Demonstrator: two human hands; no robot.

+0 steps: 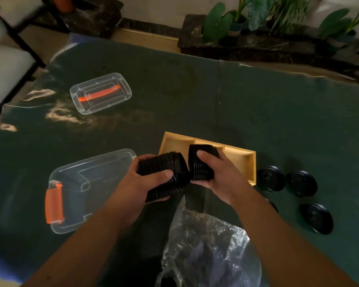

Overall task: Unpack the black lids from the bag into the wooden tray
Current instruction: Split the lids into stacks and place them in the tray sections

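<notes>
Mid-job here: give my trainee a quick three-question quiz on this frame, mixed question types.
1. True or false: both hands hold stacked black lids.
2. Where is the wooden tray? A) beyond the hands B) inside the clear tub
3. What lies nearest the camera, below the forearms?

Key:
1. True: left hand grips one lid stack, right hand another.
2. A.
3. The crinkled plastic bag.

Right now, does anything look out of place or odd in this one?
Yes. Several black lids lie loose on the table to the right of the wooden tray, not in it. The tray's visible compartments look empty, while the left hand and right hand each grip a lid stack above it.
</notes>
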